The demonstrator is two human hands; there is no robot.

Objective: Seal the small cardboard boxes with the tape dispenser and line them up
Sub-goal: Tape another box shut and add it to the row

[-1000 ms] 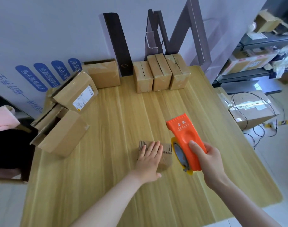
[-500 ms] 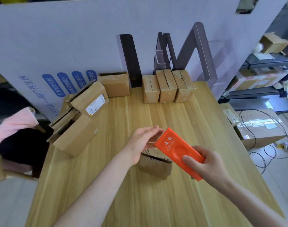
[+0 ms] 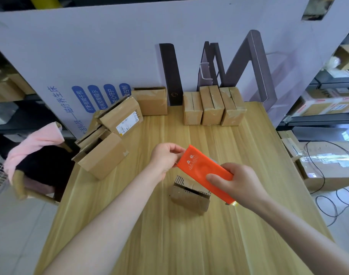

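Has lifted the left hand [image 3: 165, 159] off the small cardboard box [image 3: 189, 197], pressed flat on its flaps a second ago. Now pinches with that hand's thumb and forefinger at the front lip of the orange tape dispenser [image 3: 201, 169], probably fishing for the loose tape end; cannot make out any tape in the pinch. Grips the dispenser's rear with the right hand [image 3: 239, 185], fingers curled round the body. Has swung the dispenser from upright beside the box to lying roughly level in the air just above it.

Leaves the box unheld near the middle of the table [image 3: 169, 245], flaps sprung up and top gaping. Means, by the look of it, no tape laid yet on this one: still to press the flaps shut again, stick the tape end down and pull across.

Shows three boxes [image 3: 213, 105] closed and touching side by side along the far edge, likely the line to join. Shows also a loose pile of bigger cartons [image 3: 108, 155] at the far left corner.
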